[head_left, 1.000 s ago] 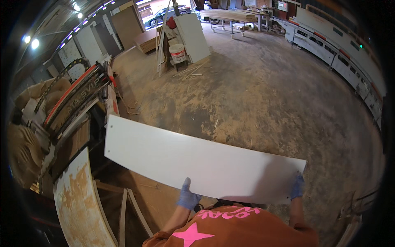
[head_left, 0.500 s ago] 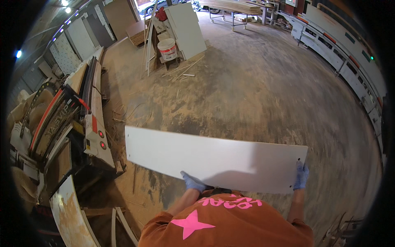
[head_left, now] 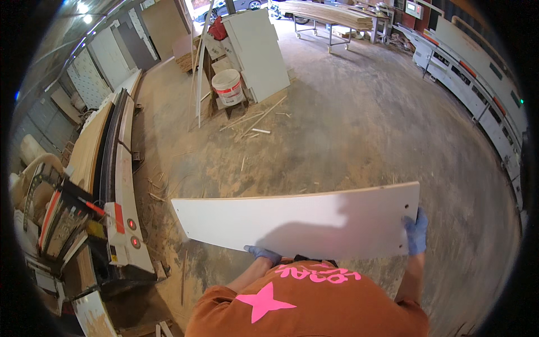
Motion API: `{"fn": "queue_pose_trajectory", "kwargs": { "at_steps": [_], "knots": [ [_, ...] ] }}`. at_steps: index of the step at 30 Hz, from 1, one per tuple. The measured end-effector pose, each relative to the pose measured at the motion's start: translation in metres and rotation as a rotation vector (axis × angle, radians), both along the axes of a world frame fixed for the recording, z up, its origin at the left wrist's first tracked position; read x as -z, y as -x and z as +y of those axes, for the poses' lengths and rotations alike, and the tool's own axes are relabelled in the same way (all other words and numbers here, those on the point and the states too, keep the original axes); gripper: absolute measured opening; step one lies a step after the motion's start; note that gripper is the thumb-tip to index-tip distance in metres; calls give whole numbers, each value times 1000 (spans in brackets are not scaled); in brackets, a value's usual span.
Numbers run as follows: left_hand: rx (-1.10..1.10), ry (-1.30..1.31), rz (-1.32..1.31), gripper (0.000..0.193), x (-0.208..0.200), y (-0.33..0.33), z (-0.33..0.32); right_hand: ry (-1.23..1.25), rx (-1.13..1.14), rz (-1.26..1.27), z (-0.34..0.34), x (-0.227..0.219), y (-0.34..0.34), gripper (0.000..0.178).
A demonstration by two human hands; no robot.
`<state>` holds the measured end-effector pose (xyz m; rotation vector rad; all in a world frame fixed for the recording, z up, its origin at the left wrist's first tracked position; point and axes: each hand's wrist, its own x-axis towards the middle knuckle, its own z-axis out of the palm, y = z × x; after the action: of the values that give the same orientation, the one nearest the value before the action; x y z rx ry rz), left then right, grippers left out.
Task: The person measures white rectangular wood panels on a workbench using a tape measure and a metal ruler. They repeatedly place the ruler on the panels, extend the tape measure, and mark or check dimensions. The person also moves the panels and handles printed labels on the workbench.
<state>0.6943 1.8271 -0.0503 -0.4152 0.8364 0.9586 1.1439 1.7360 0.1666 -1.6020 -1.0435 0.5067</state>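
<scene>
A long white board [head_left: 252, 219] with small drilled holes near both ends spans the space in front of my body. My right hand [head_left: 416, 230], in a blue glove, grips its right end, with the thumb on the white face. My left hand [head_left: 263, 254], also gloved in blue, holds the lower edge left of my middle; its fingers are partly hidden under the board. The board's far edge is raised and shows a tan strip along it. A dark shadow falls on the right half of the face.
At left stands a long machine [head_left: 124, 236] with red round buttons. A white bucket [head_left: 228, 90] sits by leaning white panels [head_left: 258, 56] ahead, with wood scraps [head_left: 261, 118] on the dusty floor. A wheeled table [head_left: 328, 19] holds stacked boards. Another long machine [head_left: 469, 84] lines the right.
The board has tilted, its right far corner rising and its left end shifting lower in view. Both hands keep their hold. The surroundings have shifted down as my view lifts and moves forward.
</scene>
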Motion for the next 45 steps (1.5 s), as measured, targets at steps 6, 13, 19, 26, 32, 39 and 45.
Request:
{"fn": "queue_pose_trajectory", "kwargs": {
  "at_steps": [6, 13, 19, 26, 32, 39, 45],
  "knots": [
    [55, 12, -79, 89, 2, -67, 180, 131, -148, 322, 119, -21, -34, 72],
    [5, -3, -116, 89, 32, -174, 388, 245, -109, 259, 355, -34, -140, 76],
    [-70, -8, -138, 89, 23, -248, 546, 373, -443, 147, 581, -82, -216, 74],
    [-101, -27, -236, 89, 54, -302, 757, 373, -616, 159, 834, -117, -219, 69],
    [-75, -62, -431, 90, 54, -360, 970, 359, -643, 19, 1021, -147, -217, 60],
    [57, 260, -402, 95, 9, -468, 1194, 327, -670, -205, 1227, -148, -230, 38],
    [-102, 27, -366, 100, 31, -564, 1383, -82, -817, -985, 1450, -119, -250, 31]
  ]
}}
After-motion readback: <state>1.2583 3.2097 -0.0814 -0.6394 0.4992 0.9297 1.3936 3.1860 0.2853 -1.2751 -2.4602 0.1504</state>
